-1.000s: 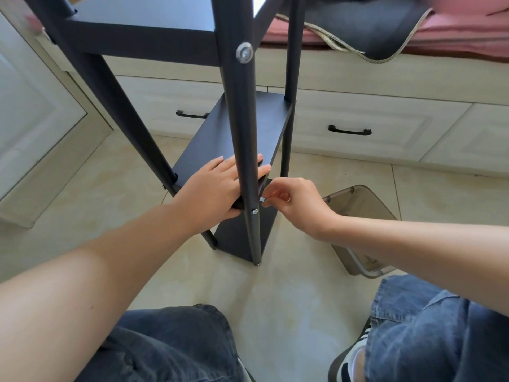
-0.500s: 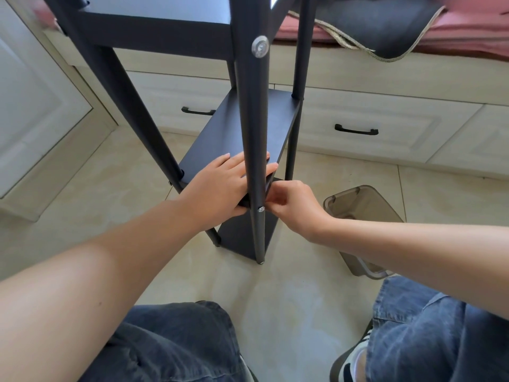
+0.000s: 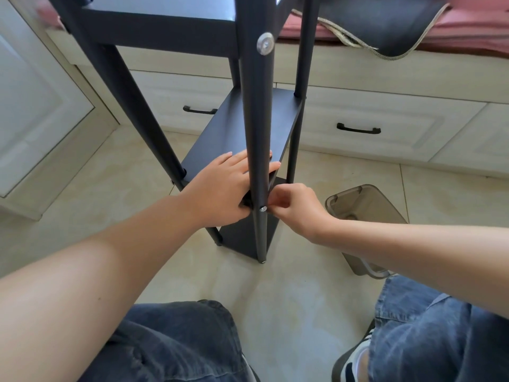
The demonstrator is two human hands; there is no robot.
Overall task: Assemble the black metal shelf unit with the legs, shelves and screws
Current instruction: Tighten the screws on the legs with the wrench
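Head view: a person seated on the tiled floor [image 3: 289, 293] at a black shelf unit.
Left hand [image 3: 220, 194]: fingers straight, lying flat on the middle shelf [image 3: 234, 133], thumb under its edge — grip spread.
Right hand [image 3: 294, 208]: fingertips pinched at the small screw [image 3: 263, 208] in the near leg [image 3: 254, 119] — at 3 o'clock of it.
Upper screw [image 3: 265, 44]: seated at 12 o'clock.
Plastic bin [image 3: 363, 213]: on the floor at 3 o'clock.

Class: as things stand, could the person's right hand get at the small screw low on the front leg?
Probably yes: the right hand sits beside the front leg, fingertips at the small screw, with nothing between them.
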